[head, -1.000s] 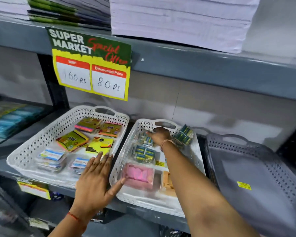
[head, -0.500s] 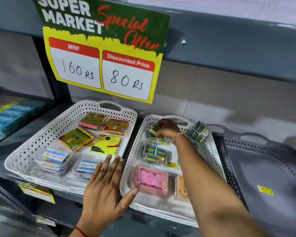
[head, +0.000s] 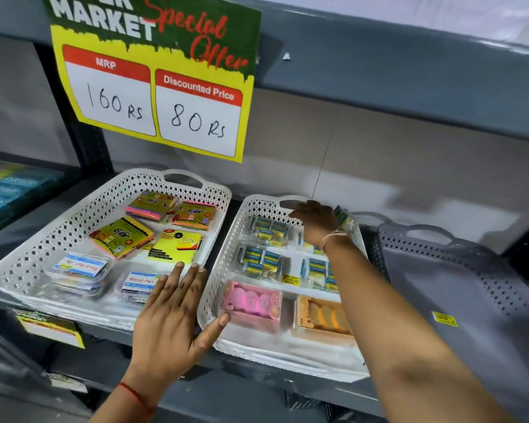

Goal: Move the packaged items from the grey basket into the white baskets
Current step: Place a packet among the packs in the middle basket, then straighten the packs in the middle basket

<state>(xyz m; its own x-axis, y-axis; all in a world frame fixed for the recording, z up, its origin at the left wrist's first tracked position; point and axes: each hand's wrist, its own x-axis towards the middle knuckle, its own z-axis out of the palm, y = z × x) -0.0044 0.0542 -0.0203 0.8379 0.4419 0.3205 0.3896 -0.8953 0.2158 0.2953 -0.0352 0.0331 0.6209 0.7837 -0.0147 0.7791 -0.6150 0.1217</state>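
Two white baskets sit side by side on a grey shelf. The left white basket holds sticky-note packs and clear card boxes. The right white basket holds several blue-green packs, a pink box and an orange box. My left hand lies flat on the front rims between the two baskets, thumb against the right one. My right hand hovers over the back of the right basket with nothing visible in it. One blue-green pack leans on the rim beside it. The grey basket stands at the right.
Inside the grey basket I see only a yellow sticker. A yellow and green price sign hangs from the upper shelf over the left basket. Blue packets lie on the neighbouring shelf at far left.
The camera has moved closer and lower. My right hand has shifted right from the back-left packs, leaving one lying there. My left hand stays on the basket rims.
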